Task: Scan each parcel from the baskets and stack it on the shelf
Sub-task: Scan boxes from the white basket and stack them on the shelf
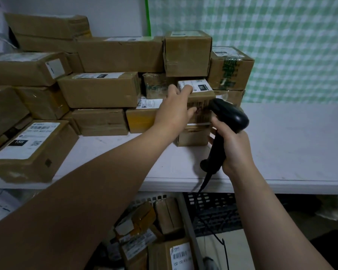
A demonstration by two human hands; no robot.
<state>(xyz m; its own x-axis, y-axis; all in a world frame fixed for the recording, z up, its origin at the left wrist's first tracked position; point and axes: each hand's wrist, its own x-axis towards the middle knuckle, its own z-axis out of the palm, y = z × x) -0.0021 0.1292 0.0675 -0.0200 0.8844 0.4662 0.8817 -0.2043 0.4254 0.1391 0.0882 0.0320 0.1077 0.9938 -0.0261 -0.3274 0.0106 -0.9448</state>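
L hand (174,112) pinches small brown cardboard parcel (200,94), fingers (185,88) on top label, thumb on near face. It sits on another small box (193,137), mid white shelf (291,143). R hand (234,149) curled round black handheld scanner (228,115). Prob light, stiff; grip opposite faces.

Parcel sorting rm: labelled cartons (100,90) stacked on shelf (291,143) (barcode scanner (229,117), baskets (215,215) below).

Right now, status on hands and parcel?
Left hand grips small parcel atop a box on the shelf. Right hand holds scanner against it. Nothing blocking.
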